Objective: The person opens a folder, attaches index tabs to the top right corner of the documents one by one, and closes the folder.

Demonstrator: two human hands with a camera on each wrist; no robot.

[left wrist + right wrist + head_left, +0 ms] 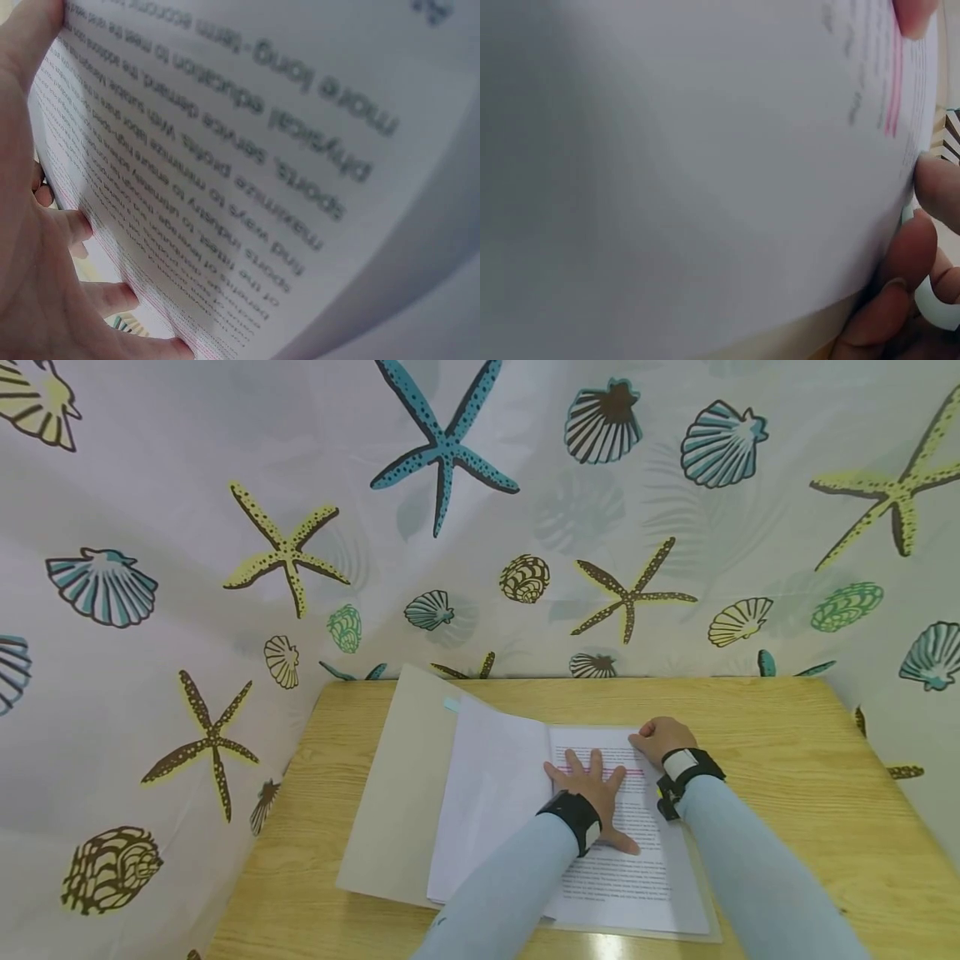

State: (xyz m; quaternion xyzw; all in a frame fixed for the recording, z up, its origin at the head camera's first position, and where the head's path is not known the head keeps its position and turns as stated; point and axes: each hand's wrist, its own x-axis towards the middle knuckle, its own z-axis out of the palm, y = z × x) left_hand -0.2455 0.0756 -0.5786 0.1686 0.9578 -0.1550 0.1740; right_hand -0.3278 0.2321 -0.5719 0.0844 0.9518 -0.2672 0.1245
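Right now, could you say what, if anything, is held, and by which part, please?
The right hand seems to grip a pale strip; by which part is unclear. The left hand lies spread on the page, holding nothing.

Left fingers spread wide, right fingers curled

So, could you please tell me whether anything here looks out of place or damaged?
I see nothing spilled or torn. Only a blue tab looks slightly odd, poking past the turned sheet's top left corner and breaking its edge; the pink line across the page looks like deliberate highlighting.
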